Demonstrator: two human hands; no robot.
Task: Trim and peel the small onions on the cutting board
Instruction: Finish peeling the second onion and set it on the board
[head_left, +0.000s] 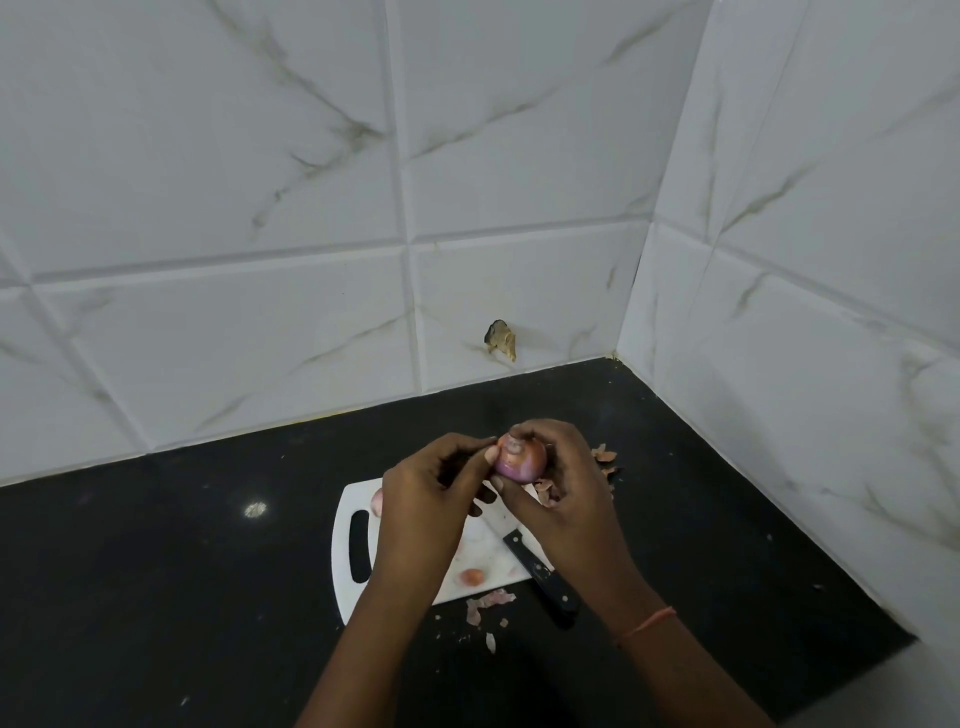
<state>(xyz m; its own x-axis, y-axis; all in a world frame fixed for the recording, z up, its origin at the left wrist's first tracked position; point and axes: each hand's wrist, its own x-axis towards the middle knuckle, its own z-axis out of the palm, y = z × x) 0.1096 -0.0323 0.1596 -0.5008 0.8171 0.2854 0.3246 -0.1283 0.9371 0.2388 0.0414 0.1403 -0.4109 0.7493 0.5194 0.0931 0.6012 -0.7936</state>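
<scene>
A small pink onion (520, 460) is held up above the white cutting board (347, 561). My right hand (561, 499) grips it from the right, fingers curled over its top. My left hand (431, 499) pinches at its left side with thumb and fingertips. Another onion (377, 502) peeks out at the board's far left corner, mostly hidden by my left hand. A small cut onion piece (471, 576) lies on the board near its front edge. A black-handled knife (543, 574) lies across the board's right side, its blade partly under my hands.
Loose onion skins lie on the black counter in front of the board (488, 605) and to its right (602, 457). White marble-look tiled walls meet in a corner at the back right. A chipped spot (501, 339) marks the back wall.
</scene>
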